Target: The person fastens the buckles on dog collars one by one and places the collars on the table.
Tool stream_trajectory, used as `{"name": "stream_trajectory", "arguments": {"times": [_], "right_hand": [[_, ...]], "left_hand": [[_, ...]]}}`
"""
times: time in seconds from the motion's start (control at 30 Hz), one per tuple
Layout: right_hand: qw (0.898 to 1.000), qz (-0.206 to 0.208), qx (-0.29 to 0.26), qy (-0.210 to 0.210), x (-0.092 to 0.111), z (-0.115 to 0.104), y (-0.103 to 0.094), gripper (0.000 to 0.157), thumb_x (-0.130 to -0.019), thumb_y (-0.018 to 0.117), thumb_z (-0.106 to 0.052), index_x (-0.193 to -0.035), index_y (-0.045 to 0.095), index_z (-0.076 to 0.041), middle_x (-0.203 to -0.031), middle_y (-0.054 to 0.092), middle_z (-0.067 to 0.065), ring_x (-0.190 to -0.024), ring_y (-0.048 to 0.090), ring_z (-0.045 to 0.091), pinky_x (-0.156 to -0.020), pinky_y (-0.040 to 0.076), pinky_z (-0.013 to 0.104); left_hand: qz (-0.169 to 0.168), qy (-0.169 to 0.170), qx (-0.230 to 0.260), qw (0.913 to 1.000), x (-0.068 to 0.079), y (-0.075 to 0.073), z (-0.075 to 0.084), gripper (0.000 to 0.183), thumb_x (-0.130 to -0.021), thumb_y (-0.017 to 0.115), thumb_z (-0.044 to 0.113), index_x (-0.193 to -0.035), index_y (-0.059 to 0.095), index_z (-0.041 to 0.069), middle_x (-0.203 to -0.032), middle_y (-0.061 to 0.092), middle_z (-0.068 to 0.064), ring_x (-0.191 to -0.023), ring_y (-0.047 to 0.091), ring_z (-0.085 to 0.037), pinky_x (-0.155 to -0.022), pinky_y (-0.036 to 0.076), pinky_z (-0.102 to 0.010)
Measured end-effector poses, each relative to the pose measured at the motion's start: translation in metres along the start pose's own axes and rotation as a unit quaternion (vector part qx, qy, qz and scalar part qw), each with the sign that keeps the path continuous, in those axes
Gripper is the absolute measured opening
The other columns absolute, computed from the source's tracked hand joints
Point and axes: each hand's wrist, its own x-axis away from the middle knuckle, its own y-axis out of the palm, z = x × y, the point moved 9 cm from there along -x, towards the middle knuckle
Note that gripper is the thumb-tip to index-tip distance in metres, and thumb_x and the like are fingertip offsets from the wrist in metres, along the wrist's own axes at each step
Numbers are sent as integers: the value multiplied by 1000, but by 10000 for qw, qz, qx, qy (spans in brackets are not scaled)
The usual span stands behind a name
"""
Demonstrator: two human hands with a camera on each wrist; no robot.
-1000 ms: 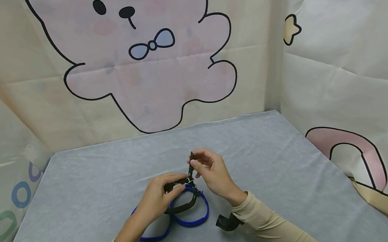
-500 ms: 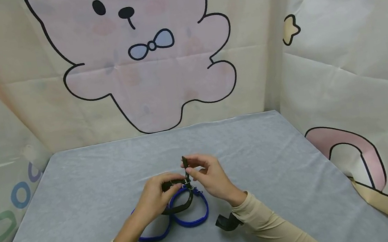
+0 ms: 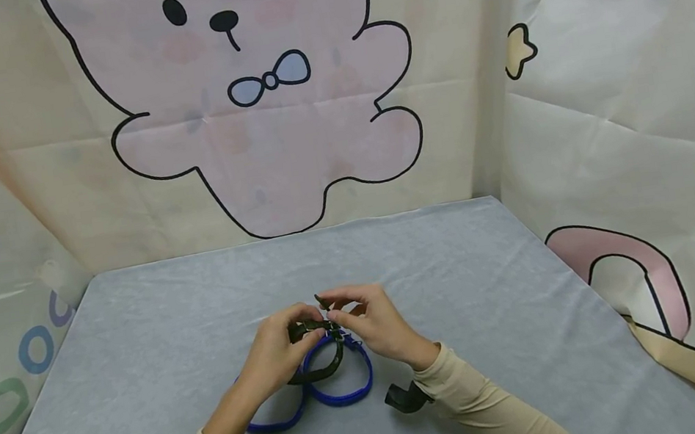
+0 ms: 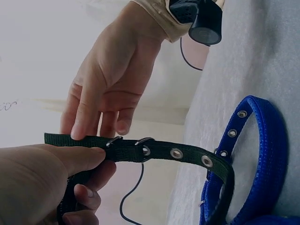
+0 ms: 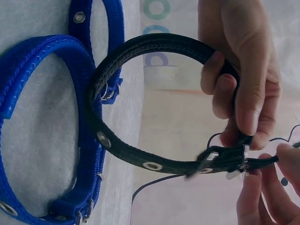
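A dark green collar [image 3: 323, 374] with metal eyelets and a buckle is held up in a loop above the table. My left hand [image 3: 275, 349] pinches it near the buckle, thumb against the strap in the left wrist view. With thumb and fingers, my right hand [image 5: 267, 197] pinches the strap's free end, which passes through the buckle. Two blue collars lie on the table, both buckled into rings: one blue collar [image 3: 346, 399] just below the green one, the other blue collar [image 3: 280, 427] to its left, partly hidden by my left hand and forearm.
A grey cloth covers the table [image 3: 433, 257]. Printed fabric walls stand behind it and at both sides, the back wall [image 3: 446, 158] bearing a bear drawing. Each sleeve carries a black wrist camera [image 3: 406, 398] close above the table.
My right hand has moved left and slightly down with the strap end, which has swung from upright to tilting left toward my left hand. The blue collars have stayed put.
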Motion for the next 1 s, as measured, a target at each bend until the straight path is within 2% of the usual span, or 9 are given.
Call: {"name": "stream_trajectory", "arguments": {"times": [0.13, 0.3, 0.37, 0.5, 0.67, 0.77, 0.9, 1.0], "right_hand": [[9998, -74, 170, 7, 1, -1, 2, 29, -97, 67, -9, -125, 70, -3, -122, 72, 16, -98, 67, 23, -79, 57, 30], [9997, -20, 254, 5, 1, -1, 2, 28, -98, 67, -10, -125, 70, -4, -122, 72, 15, -98, 67, 23, -79, 57, 28], [9996, 0, 279, 12, 1, -1, 1, 28, -98, 67, -11, -125, 70, -5, -121, 72, 14, -98, 66, 23, -79, 56, 27], [9995, 26, 314, 31, 1, -1, 0, 28, -98, 66, -12, -126, 70, -6, -119, 72, 13, -99, 66, 24, -80, 56, 28], [9991, 45, 419, 37, 1, -1, -1, 29, -98, 66, -13, -127, 70, -7, -119, 71, 13, -100, 67, 26, -79, 55, 27], [9988, 126, 464, 13, 2, -2, -2, 31, -98, 66, -13, -128, 69, -8, -121, 71, 14, -100, 69, 28, -77, 56, 27], [9989, 346, 323, 24, 2, -1, -6, 28, -98, 66, -13, -126, 68, -8, -121, 71, 14, -100, 70, 29, -75, 55, 27], [9987, 468, 193, 8, 2, -1, -7, 24, -98, 67, -12, -121, 69, -7, -119, 71, 14, -98, 70, 29, -74, 55, 27]], "left_hand": [[59, -3, 11, 10000, 0, -3, 0, 16, -89, 77, 10, -100, 68, 17, -102, 74, -1, -92, 68, -14, -77, 55, -30], [14, 10, 127, 9999, 0, -4, 0, 20, -89, 77, 7, -105, 68, 13, -106, 75, -5, -102, 71, -23, -90, 56, -48], [-4, -40, 176, 9998, -1, -5, -1, 22, -89, 77, 8, -109, 68, 11, -108, 75, -6, -105, 71, -26, -93, 55, -52], [13, -203, 234, 9995, -1, -7, -4, 23, -88, 78, 11, -109, 68, 12, -107, 76, -6, -103, 71, -24, -87, 56, -46], [184, -312, 243, 9990, -2, -11, -8, 23, -85, 82, 13, -103, 68, 16, -97, 74, -3, -89, 69, -16, -77, 53, -34], [160, -322, 333, 9988, -2, -11, -8, 22, -86, 81, 13, -102, 68, 16, -93, 74, -2, -82, 67, -13, -73, 52, -29], [107, -330, 543, 9979, -2, -11, -9, 19, -88, 79, 11, -104, 68, 13, -96, 75, -3, -85, 68, -13, -74, 53, -26], [117, -334, 638, 9973, -2, -11, -9, 19, -89, 78, 11, -105, 69, 10, -100, 75, -4, -90, 69, -14, -78, 54, -28]]}}
